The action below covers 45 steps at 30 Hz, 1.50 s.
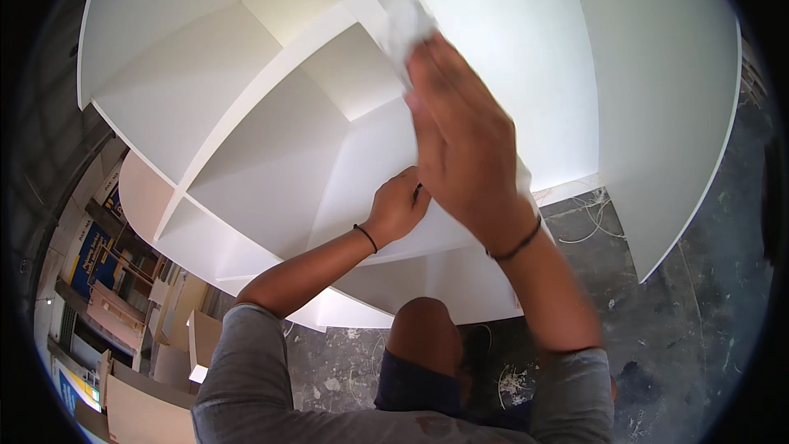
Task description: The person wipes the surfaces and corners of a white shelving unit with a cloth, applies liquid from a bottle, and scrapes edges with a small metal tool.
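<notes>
A large white cabinet with open shelves and dividers stands in front of me. My right hand is raised before its upright divider, and the fingers are pressed onto a white wad that looks like a cloth or tissue. The wad is smeared by motion and lies at the divider's front edge. Lower and to the left, my left hand is closed in front of the lower shelf opening. A small dark piece shows at its fingers; its kind cannot be made out. My right hand partly covers that spot.
A tall white side panel closes the cabinet on the right. Loose pale strands lie on the dark, paint-spotted floor beside it. Boards and boxes are stacked at the left.
</notes>
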Tool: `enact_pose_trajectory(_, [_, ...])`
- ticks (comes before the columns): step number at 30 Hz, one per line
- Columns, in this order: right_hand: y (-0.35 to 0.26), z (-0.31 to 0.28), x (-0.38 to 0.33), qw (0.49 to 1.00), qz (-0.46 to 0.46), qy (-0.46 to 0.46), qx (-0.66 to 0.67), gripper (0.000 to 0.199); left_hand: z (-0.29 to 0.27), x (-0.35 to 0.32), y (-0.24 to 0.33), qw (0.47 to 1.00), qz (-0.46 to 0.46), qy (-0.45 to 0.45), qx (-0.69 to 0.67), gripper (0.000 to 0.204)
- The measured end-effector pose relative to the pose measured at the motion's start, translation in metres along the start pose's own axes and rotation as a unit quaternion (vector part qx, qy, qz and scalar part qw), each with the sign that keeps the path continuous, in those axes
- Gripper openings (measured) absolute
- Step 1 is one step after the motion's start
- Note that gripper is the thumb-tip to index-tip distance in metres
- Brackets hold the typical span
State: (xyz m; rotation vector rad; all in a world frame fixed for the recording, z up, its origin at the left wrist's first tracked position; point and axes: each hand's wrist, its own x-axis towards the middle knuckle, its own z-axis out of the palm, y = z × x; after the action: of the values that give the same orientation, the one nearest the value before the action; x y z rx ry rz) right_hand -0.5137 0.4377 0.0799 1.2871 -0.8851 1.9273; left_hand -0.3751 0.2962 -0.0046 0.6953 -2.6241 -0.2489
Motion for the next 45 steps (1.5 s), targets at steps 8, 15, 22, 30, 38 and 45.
enact_pose_trajectory(8, [0.008,-0.008,-0.026,0.993,-0.005,-0.050,-0.103,0.035,0.005,0.002,0.008,0.997,0.052,0.049,0.033,0.019])
enact_pose_trajectory(15, [0.020,-0.053,-0.128,0.981,0.014,-0.146,-0.129,0.027,0.000,0.000,0.002,0.995,0.050,0.082,0.015,0.017])
enact_pose_trajectory(22, [0.005,-0.042,-0.061,0.986,0.024,-0.133,-0.101,0.035,0.001,-0.001,0.015,0.995,0.043,0.086,0.003,0.017])
enact_pose_trajectory(30, [-0.010,-0.134,-0.246,0.913,0.213,-0.304,-0.172,0.039,0.005,-0.004,0.010,0.992,0.063,0.111,-0.020,0.012])
enact_pose_trajectory(38, [-0.005,-0.100,-0.079,0.967,0.040,-0.216,-0.129,0.033,0.006,0.000,0.007,0.989,0.084,0.123,-0.021,0.012])
enact_pose_trajectory(45, [0.011,-0.068,-0.093,0.969,0.001,-0.202,-0.140,0.029,0.005,-0.008,0.011,0.988,0.075,0.127,-0.048,0.010])
